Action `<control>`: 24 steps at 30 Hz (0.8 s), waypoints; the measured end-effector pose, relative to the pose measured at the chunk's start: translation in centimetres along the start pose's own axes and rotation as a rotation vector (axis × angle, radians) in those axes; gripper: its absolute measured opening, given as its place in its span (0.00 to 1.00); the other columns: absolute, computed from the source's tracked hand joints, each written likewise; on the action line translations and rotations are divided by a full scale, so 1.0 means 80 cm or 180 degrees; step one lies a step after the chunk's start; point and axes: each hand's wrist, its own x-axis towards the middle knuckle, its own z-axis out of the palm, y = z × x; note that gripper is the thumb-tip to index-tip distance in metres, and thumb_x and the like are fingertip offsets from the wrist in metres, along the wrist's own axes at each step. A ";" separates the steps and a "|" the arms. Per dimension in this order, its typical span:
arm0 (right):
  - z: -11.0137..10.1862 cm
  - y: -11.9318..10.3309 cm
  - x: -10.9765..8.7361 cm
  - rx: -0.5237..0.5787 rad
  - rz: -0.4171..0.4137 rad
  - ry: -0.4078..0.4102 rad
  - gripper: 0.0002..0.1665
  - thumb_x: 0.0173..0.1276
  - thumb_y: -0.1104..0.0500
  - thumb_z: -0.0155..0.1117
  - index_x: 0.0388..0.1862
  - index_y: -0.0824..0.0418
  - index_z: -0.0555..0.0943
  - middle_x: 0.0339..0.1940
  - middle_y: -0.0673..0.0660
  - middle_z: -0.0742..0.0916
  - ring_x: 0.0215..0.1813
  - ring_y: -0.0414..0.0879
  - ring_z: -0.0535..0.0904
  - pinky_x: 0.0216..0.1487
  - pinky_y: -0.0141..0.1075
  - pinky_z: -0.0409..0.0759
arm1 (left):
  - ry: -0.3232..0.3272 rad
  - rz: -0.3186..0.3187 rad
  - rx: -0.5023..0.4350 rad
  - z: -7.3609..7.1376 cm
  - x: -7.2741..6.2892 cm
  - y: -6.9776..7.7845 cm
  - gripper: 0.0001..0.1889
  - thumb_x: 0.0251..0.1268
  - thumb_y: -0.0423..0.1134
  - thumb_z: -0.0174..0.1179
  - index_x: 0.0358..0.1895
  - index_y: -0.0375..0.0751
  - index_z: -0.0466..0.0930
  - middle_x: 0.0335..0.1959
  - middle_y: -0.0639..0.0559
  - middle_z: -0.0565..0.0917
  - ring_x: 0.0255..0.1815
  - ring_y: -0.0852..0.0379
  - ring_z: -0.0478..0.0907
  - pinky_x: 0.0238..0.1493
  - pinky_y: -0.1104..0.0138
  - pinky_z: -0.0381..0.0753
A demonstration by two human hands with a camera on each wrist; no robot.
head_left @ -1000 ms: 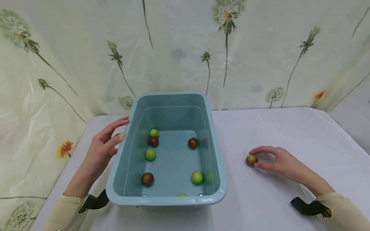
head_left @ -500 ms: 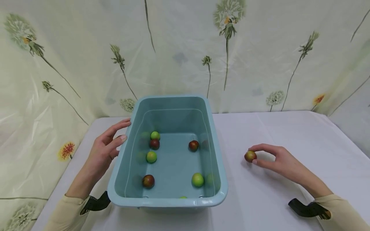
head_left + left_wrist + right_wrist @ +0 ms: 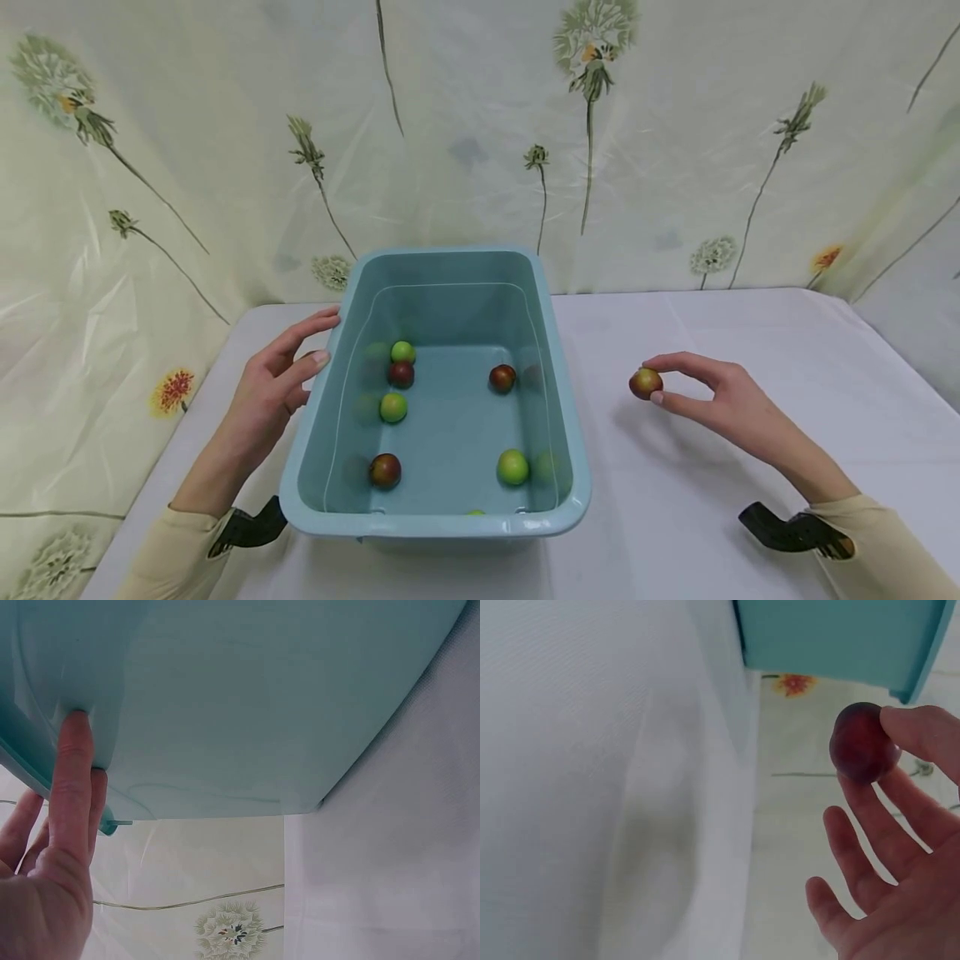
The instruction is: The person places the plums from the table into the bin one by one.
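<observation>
My right hand [image 3: 738, 408] pinches a small round red-and-green fruit [image 3: 646, 383] between thumb and fingers. It is raised above the white cloth, to the right of the bin; a shadow lies below it. In the right wrist view the fruit [image 3: 861, 742] looks dark red, and the other fingers spread loosely. My left hand [image 3: 262, 392] touches the left side of the blue-green plastic bin [image 3: 435, 523]. In the left wrist view extended fingers [image 3: 71, 780] rest against its outer wall. Inside the bin lie several green fruits [image 3: 513, 467] and dark red fruits [image 3: 385, 471], spread apart on its floor.
The bin stands on a table with a white cloth [image 3: 720, 500]. Behind it hangs a sheet printed with dandelions [image 3: 465, 125]. The bin's near wall partly hides one green fruit [image 3: 476, 512]. A black strap piece [image 3: 787, 529] sits at each wrist.
My right hand has lifted the red-and-green fruit off the cloth and moved it slightly left and away from me. The left hand stays at the bin's side.
</observation>
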 end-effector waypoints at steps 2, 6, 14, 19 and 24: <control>-0.001 -0.004 0.001 0.0012 -0.0013 0.0033 0.20 0.67 0.50 0.69 0.57 0.47 0.81 0.55 0.49 0.83 0.63 0.34 0.68 0.60 0.64 0.67 | 0.0004 0.0002 0.0005 0.000 0.000 0.000 0.20 0.77 0.36 0.49 0.68 0.42 0.70 0.73 0.50 0.64 0.62 0.52 0.75 0.41 0.55 0.85; -0.002 -0.014 0.004 0.0042 0.0007 0.0153 0.20 0.66 0.51 0.70 0.56 0.48 0.81 0.54 0.49 0.84 0.62 0.34 0.69 0.61 0.64 0.67 | 0.0004 0.0004 0.0018 0.000 0.000 0.000 0.20 0.77 0.36 0.49 0.68 0.42 0.70 0.73 0.50 0.64 0.62 0.52 0.75 0.41 0.55 0.85; -0.006 -0.028 0.011 0.0013 0.0040 0.0251 0.20 0.66 0.51 0.70 0.57 0.45 0.81 0.54 0.44 0.83 0.61 0.32 0.70 0.63 0.44 0.69 | 0.0005 -0.0014 0.0039 0.000 0.000 0.000 0.20 0.77 0.36 0.49 0.69 0.42 0.70 0.73 0.50 0.64 0.62 0.52 0.75 0.42 0.56 0.85; -0.010 -0.036 0.017 -0.0041 0.0007 0.0319 0.20 0.66 0.51 0.70 0.57 0.43 0.81 0.55 0.43 0.83 0.62 0.35 0.71 0.57 0.28 0.67 | 0.0014 -0.0019 0.0031 0.000 0.000 0.000 0.20 0.77 0.36 0.49 0.69 0.42 0.70 0.73 0.50 0.64 0.62 0.52 0.75 0.42 0.56 0.85; -0.012 -0.046 0.025 -0.0015 -0.0081 0.0346 0.21 0.67 0.52 0.69 0.58 0.48 0.80 0.56 0.49 0.83 0.65 0.48 0.72 0.62 0.55 0.71 | 0.0013 -0.0017 0.0010 0.000 0.000 0.000 0.20 0.77 0.36 0.49 0.69 0.42 0.70 0.73 0.50 0.64 0.62 0.52 0.74 0.43 0.56 0.84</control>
